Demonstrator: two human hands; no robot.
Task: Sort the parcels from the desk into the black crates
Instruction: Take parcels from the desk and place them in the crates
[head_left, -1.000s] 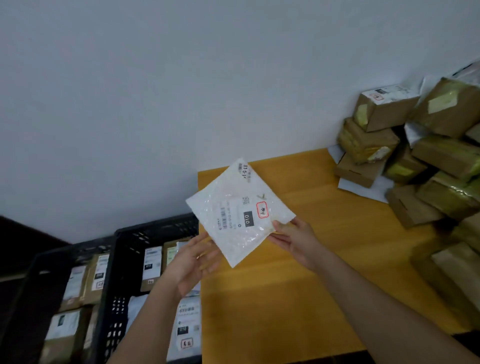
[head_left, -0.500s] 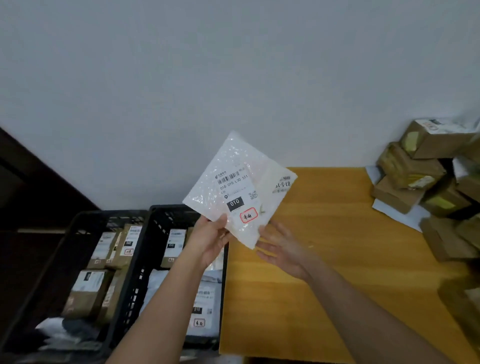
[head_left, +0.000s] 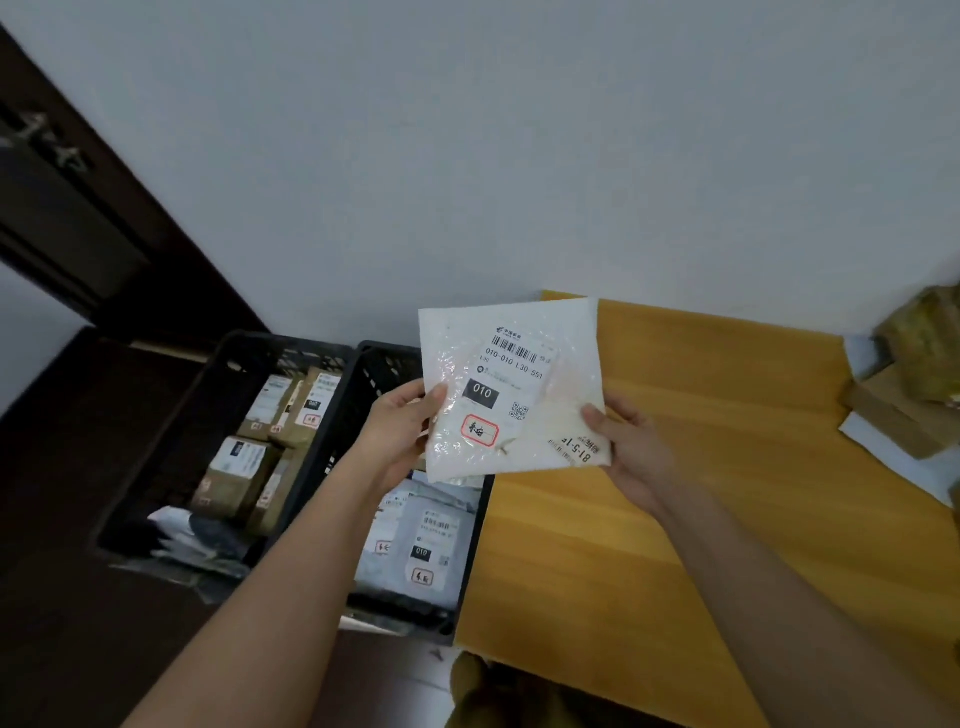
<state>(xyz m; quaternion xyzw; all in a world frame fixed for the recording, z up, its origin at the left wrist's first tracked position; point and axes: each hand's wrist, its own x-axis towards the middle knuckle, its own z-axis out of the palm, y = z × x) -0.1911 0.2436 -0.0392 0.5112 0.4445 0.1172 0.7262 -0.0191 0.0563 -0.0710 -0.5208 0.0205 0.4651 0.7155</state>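
Here, mid-frame, the left hand (head_left: 402, 431) and right hand (head_left: 631, 457) pinch a white padded envelope (head_left: 511, 389) by its lower corners, above the black crate (head_left: 470, 561); it looks light, floppy, best held at edges

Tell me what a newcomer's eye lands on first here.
First, the white parcel held up mid-frame, left hand and right hand pinching its lower edges, label facing the camera. Then two black crates of parcels lower left, beside the yellow desk.
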